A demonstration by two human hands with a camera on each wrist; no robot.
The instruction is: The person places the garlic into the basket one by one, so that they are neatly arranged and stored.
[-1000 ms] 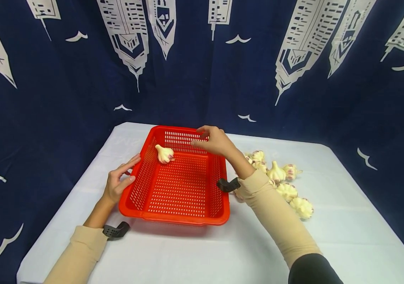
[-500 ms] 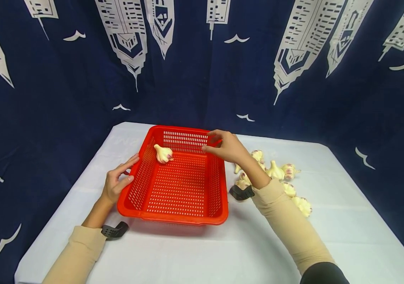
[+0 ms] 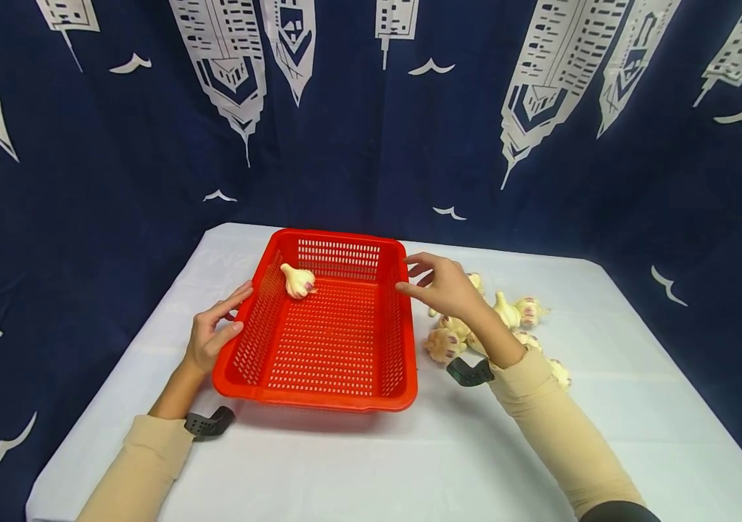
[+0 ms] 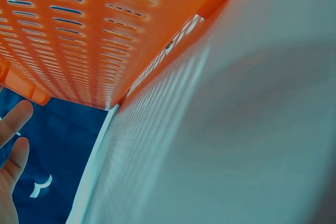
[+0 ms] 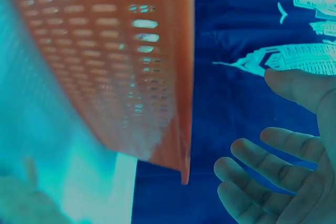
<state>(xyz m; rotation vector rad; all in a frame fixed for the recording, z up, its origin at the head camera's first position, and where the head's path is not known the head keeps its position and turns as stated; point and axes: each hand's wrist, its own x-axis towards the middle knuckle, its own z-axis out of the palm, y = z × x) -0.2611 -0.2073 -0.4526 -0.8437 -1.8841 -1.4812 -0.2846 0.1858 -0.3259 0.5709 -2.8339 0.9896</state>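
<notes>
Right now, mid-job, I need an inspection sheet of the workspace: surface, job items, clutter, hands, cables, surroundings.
Surface: table with a white covering.
Job's things: red basket with slotted walls; one garlic bulb inside, toward the far left; loose bulbs grouped on the table to the basket's right, some hidden by the right arm.
Clutter: nothing seen.
Left hand: at the basket's left rim, fingers extended; firmness of contact unclear.
Right hand: near the right rim, holding nothing; the right wrist view shows a gap to the basket.
Wrists: a black device on each.
Cables: nothing seen.
Surroundings: navy cloth with white prints behind the table.
</notes>
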